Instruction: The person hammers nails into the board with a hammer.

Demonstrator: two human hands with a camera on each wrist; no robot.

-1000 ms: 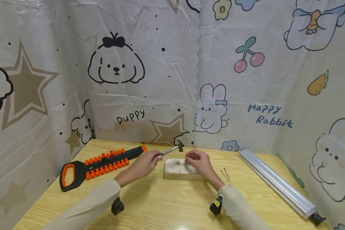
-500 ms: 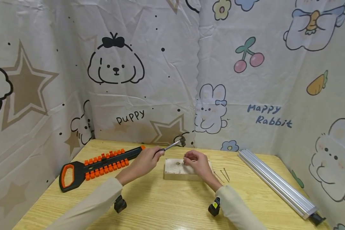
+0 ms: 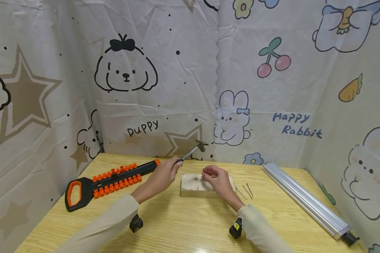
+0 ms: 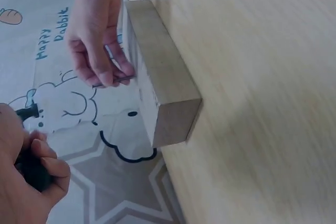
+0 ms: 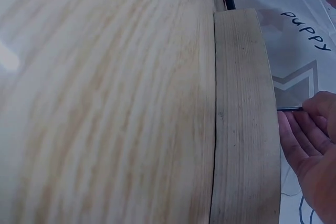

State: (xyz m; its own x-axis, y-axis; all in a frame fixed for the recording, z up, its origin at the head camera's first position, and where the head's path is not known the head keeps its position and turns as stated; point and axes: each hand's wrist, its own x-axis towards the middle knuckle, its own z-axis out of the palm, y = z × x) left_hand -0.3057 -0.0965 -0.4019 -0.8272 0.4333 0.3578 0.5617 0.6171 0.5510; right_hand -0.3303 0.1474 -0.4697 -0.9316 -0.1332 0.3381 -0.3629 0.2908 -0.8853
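Observation:
My left hand [image 3: 164, 174] grips a claw hammer [image 3: 190, 153] by its dark handle, its head raised up and to the right above the table. In the left wrist view the curled fingers wrap that handle, just short of the hammer's neck. Thumb and fingertips of my right hand [image 3: 219, 180] pinch a thin nail [image 5: 289, 109], which stands against the top face of a pale wooden block [image 3: 190, 193]. The block lies flat on the table, and a dark round mark shows in its top, left of the nail. The hammer head is apart from the nail.
Several loose nails [image 3: 248, 190] lie right of the block. A black and orange rack [image 3: 120, 178] with rows of clips rests at the left. A long silver metal profile [image 3: 304, 201] lies along the right side. Printed cloth [image 3: 183, 88] walls the table's back and sides.
My left hand has lifted the hammer, so its head is higher than before. My right hand moved slightly left early on, then kept its pinch on the nail.

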